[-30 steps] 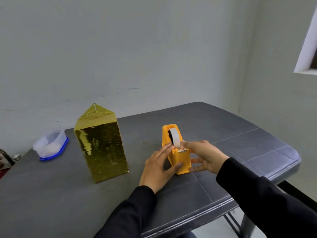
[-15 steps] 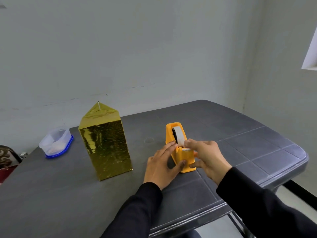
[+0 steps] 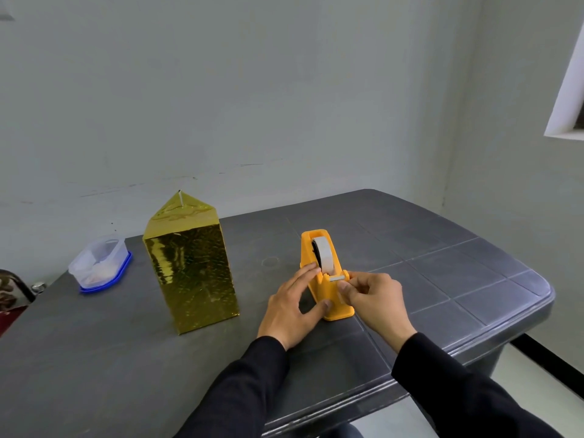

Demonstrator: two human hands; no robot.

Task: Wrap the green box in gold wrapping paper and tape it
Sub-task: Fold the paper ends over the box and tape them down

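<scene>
The box (image 3: 192, 267) stands upright on the dark table (image 3: 442, 254), fully covered in gold wrapping paper, with a folded pointed flap sticking up at its top. None of its green surface shows. To its right stands an orange tape dispenser (image 3: 328, 279) with a white tape roll. My left hand (image 3: 292, 308) holds the dispenser from the left side, thumb against its front. My right hand (image 3: 373, 298) is at the dispenser's cutter end, thumb and fingers pinching the tape end there.
A clear plastic container with a blue lid (image 3: 101, 263) lies upside down at the back left of the table. A dark patterned object (image 3: 9, 292) shows at the left edge. The table's right corner and front edge are close to my arms.
My right hand has drawn down from the top of the cutter to its front and its fingers have closed into a pinch. My left hand stays on the dispenser.
</scene>
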